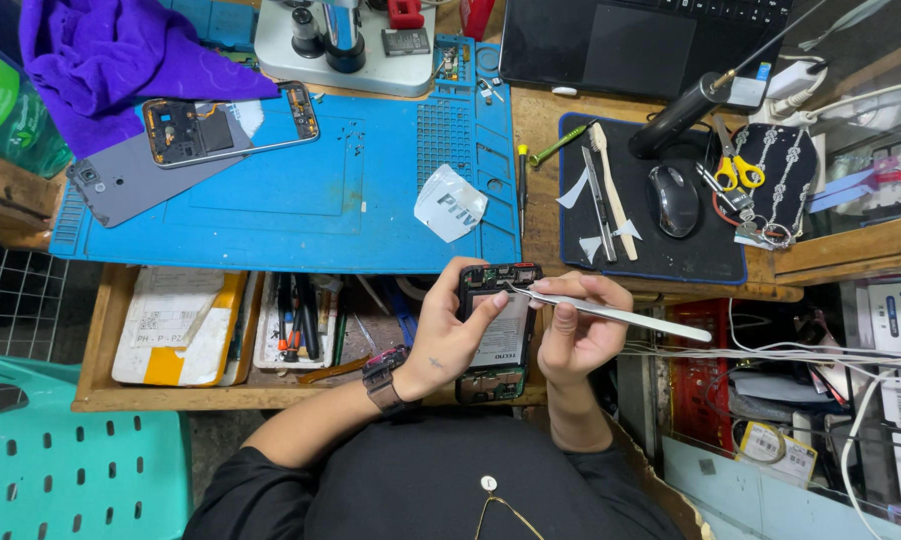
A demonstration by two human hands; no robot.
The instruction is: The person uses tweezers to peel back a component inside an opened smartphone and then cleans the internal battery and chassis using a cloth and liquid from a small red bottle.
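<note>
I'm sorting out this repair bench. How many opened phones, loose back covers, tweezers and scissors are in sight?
Opened phones: 2, one in the left hand at, one on the blue mat
Grey back covers: 1
Tweezers: 1, in the right hand
Yellow-handled scissors: 1
Total: 5

"Was there any room to move a hand on that blue mat (301,215)?"

"Its middle lay bare. The opened phone frame (233,125) and grey back cover (136,180) blocked the far left corner, the microscope base (346,55) crowded the far edge, and a white sticker (451,203) sat near the right edge. Tools covered the black pad (671,262)."
</note>
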